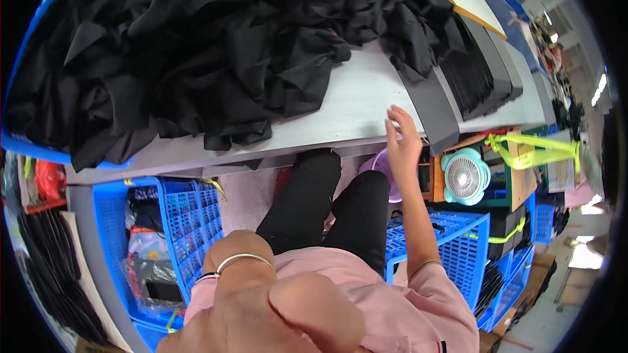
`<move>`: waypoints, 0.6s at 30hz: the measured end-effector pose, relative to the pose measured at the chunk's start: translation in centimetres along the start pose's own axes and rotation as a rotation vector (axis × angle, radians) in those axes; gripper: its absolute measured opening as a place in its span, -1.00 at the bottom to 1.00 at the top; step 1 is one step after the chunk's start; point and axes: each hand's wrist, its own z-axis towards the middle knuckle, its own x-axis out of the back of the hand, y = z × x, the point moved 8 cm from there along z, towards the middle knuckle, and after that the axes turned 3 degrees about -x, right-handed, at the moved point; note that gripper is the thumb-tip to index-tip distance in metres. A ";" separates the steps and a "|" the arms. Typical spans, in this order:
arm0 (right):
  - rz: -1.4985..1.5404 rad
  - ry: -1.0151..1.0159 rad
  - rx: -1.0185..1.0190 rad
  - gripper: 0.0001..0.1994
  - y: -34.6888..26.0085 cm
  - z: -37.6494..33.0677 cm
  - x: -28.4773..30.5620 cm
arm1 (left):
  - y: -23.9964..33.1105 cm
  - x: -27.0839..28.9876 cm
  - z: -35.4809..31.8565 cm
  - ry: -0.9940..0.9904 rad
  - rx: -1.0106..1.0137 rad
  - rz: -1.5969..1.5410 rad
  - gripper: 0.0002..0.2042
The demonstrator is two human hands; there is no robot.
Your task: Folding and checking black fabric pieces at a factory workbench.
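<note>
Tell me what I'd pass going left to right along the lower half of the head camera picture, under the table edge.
Blue crate with bagged things → left hand → black-trousered legs → right hand → small turquoise fan → yellow strap.

Black fabric heap (pixel 216 46) on the pale grey table (pixel 353 108), blue mesh crates (pixel 458 242), a teal fan (pixel 464 176), pink shirt (pixel 392 307).

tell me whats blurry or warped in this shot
Head view: the left hand sits close to the lens, large and soft; the table edge bows from fisheye distortion; ceiling lights at far right glare white; the right hand is fairly sharp.
</note>
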 end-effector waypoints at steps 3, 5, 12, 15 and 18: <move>0.019 -0.055 0.202 -0.71 -4.1 3.6 -5.3 | 0.4 2.8 0.2 0.030 0.005 0.060 -0.94; 0.022 -0.078 0.336 -0.61 -8.3 4.4 -8.1 | 0.9 4.9 0.1 0.043 0.016 0.102 -0.95; -0.232 -0.089 0.434 -0.63 -10.7 3.5 -14.7 | 2.3 8.3 -0.5 0.066 0.075 0.175 -0.94; -0.308 -0.061 0.383 -0.78 -7.3 3.0 -13.8 | 3.9 9.3 -0.7 0.067 0.111 0.180 -0.92; 0.178 0.066 -0.065 -0.87 -3.6 3.1 -9.0 | 2.2 11.3 -1.0 0.060 0.143 0.194 -0.89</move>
